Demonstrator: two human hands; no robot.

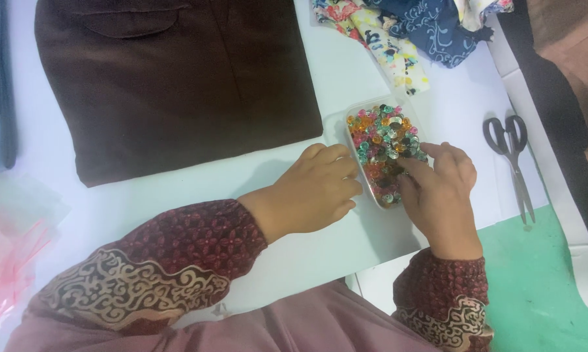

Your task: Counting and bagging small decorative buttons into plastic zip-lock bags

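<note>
- Head view, surface: a white table (pixel 176 202) takes up most of the frame; its near right corner ends over a green floor (pixel 535 287), and a dark strip runs along the far right edge.
- One clear plastic tray (pixel 365 189) sits right of centre on the table, just beside the folded cloth's corner, filled with many small multicoloured buttons (pixel 378 133), too many to count.
- Left hand (pixel 313 192): fingers loosely curled, resting knuckles-up against the tray's left wall; it grips nothing that shows.
- Right hand (pixel 440 189): fingertips (pixel 411 163) reach down into the buttons at the tray's near end; whether they pinch one cannot be told.
- One folded dark brown garment (pixel 176 85) lies flat behind the hands.
- One pair of scissors (pixel 512 163) with black handles lies closed, well right of the tray.
- A heap of patterned fabric scraps (pixel 405 32) lies at the top, several pieces overlapping.
- Clear plastic bags (pixel 10 248) with pink strips lie at the left edge.
- Both sleeves (pixel 176 261) are maroon with pale scrollwork.
</note>
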